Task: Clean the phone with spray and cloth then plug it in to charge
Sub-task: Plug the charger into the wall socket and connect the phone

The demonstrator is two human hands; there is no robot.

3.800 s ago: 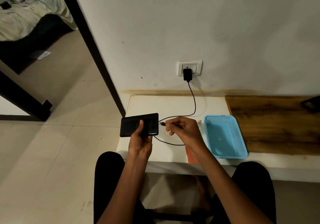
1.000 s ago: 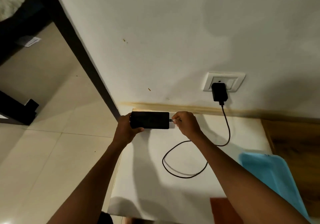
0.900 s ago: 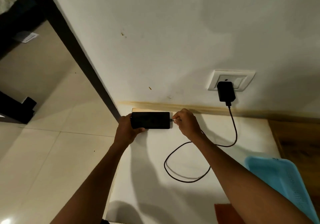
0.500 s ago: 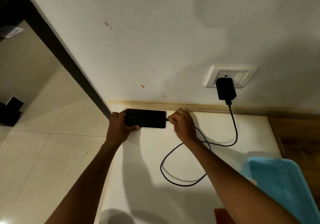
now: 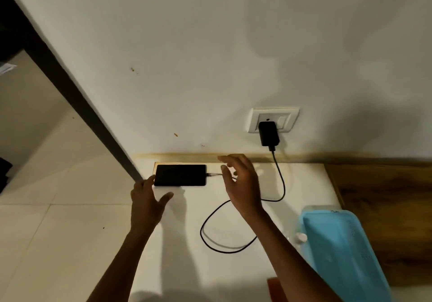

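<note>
The black phone [image 5: 180, 175] lies flat, screen dark, at the far left corner of the white table [image 5: 187, 243], close to the wall. The charging cable [image 5: 281, 185] is plugged into its right end and loops across the table up to the black charger [image 5: 268, 133] in the wall socket [image 5: 273, 119]. My left hand [image 5: 147, 199] hovers open just below the phone's left end. My right hand [image 5: 243, 180] is open, fingers spread, just right of the cable plug and apart from it.
A blue plastic basket [image 5: 341, 255] stands at the table's right, with a small white cap [image 5: 302, 237] beside its left rim. A brown wooden surface [image 5: 383, 203] lies right of it. A dark door frame [image 5: 70, 91] runs diagonally at left, with tiled floor below.
Both hands have let go: the phone now rests on the table with the cable plugged in. My left hand has drawn back below it and my right hand has opened.
</note>
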